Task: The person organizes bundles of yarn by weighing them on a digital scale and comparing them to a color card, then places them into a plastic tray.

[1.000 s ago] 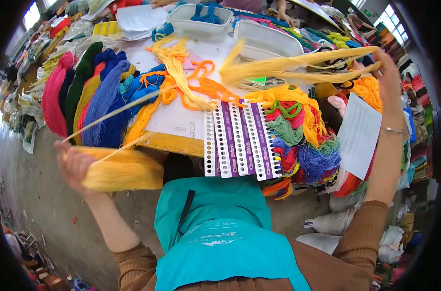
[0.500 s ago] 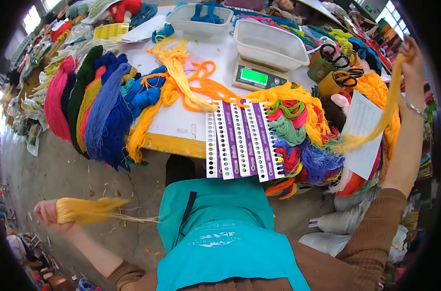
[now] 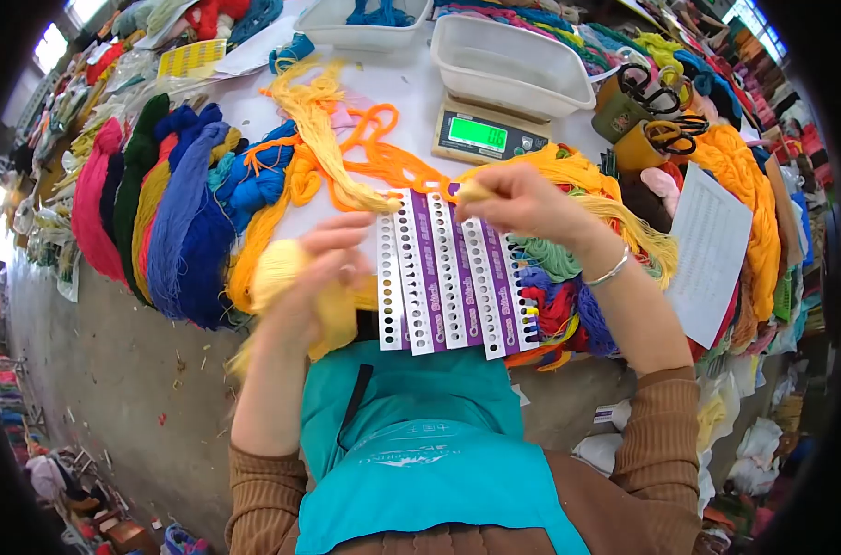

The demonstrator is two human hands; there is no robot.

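My left hand (image 3: 314,277) is over the table's front edge, blurred, with its fingers around a pale yellow skein (image 3: 282,268). Above the punched cards (image 3: 457,277), my right hand (image 3: 522,205) pinches the end of pale yellow yarn (image 3: 477,191), and strands trail past its wrist to the right. Between the hands, another light yellow skein (image 3: 319,120) lies beside looped orange yarn (image 3: 383,157). The cards, white and purple with rows of holes, overhang the table's front edge.
A scale (image 3: 480,134) with a lit green display carries a white tub (image 3: 513,69). Scissors stand in a yellow cup (image 3: 636,148). Colored skeins (image 3: 194,213) hang at the left edge. At right lies a printed sheet (image 3: 707,250); a second tub (image 3: 360,35) is at the back.
Both hands have come inward from wide apart, the left up from the lower left and the right in from the far right, each still with yellow yarn. The view has shifted slightly.
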